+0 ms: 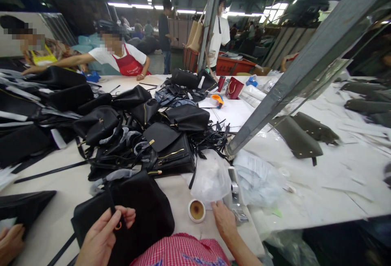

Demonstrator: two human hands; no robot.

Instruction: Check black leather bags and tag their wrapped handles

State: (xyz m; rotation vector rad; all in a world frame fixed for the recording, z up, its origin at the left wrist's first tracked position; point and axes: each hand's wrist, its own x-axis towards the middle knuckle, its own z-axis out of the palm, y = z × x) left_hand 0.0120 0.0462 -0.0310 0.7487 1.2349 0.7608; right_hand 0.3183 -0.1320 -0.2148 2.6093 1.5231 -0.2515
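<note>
My left hand [102, 237] pinches a narrow black strap [113, 209] with a small orange-gold ring [118, 226] at its end. Under that hand lies a black leather bag [143, 213]. My right hand [224, 219] rests with its fingers apart at the edge of a clear plastic bag [210, 180], holding nothing. A metal tape dispenser [235, 190] stands just beyond those fingers. A tape roll with a brown centre [197, 210] sits on the white table [177, 201] between my hands. My pink checked top [180, 253] fills the bottom edge.
A heap of black bags and straps [137, 131] covers the table ahead. A grey steel post [293, 74] slants across the right side, beside olive bag panels [297, 137]. Co-workers stand across the table, and another person's hand [10, 243] enters at lower left.
</note>
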